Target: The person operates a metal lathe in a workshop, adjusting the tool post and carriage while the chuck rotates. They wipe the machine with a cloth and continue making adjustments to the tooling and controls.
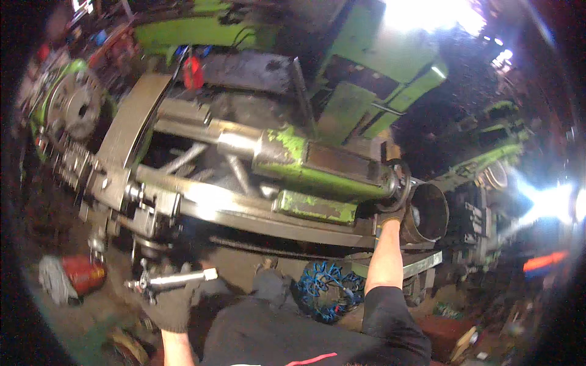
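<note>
My left hand (170, 312), in a dark work glove, is closed round a bright steel shaft (177, 280). The shaft has a small cross-shaped head at its left end and a squarish, pale right end. It lies level, just in front of the lathe. My right arm reaches forward to the tailstock (323, 168), which is green with worn paint. At its right end my right hand (389, 219), also gloved, is at the lower rim of the handwheel (401, 183). Those fingers are largely hidden, and their grip cannot be made out.
The lathe bed (244, 210) runs across ahead, with the carriage (149, 210) at left and a chuck (76, 105) beyond. Right of the handwheel stands a wide metal pipe (430, 213). A coiled blue hose (329, 291) lies below. A red-and-grey object (73, 277) is at lower left.
</note>
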A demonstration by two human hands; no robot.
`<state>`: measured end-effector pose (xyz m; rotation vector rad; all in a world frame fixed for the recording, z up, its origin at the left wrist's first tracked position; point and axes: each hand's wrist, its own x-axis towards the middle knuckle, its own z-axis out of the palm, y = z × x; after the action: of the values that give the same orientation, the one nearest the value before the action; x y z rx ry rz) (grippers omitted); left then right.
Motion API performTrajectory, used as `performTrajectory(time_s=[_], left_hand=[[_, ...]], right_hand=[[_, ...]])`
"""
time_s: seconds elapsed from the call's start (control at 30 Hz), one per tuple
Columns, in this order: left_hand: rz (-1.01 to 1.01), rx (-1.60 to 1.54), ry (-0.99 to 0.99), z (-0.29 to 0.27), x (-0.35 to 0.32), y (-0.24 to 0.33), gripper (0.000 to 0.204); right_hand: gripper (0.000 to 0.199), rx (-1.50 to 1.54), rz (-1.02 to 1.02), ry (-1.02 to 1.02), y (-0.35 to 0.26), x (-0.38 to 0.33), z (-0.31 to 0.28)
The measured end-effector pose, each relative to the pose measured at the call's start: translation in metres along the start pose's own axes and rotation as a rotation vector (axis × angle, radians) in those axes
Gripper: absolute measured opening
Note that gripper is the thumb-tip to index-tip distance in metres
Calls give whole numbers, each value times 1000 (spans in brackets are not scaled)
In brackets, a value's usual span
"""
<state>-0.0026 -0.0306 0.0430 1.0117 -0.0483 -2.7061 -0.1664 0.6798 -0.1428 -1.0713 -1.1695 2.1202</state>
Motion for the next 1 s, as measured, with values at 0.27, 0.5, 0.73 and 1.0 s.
performTrajectory(time_s=[0.27,0.5,0.73,1.0], left_hand=[[-85,28,-93,5,-12,-51,72],[16,65,-181,3,-15,-71,72],[-3,193,-313,-16,-13,-73,68],[7,249,-376,-17,-4,-81,70]], right_hand=[[46,-109,-18,-83,-25,29,3],[48,-200,-172,-83,-71,-10,-56],[50,-244,-167,-238,-112,85,48],[53,-386,-509,52,-139,-94,-151]])
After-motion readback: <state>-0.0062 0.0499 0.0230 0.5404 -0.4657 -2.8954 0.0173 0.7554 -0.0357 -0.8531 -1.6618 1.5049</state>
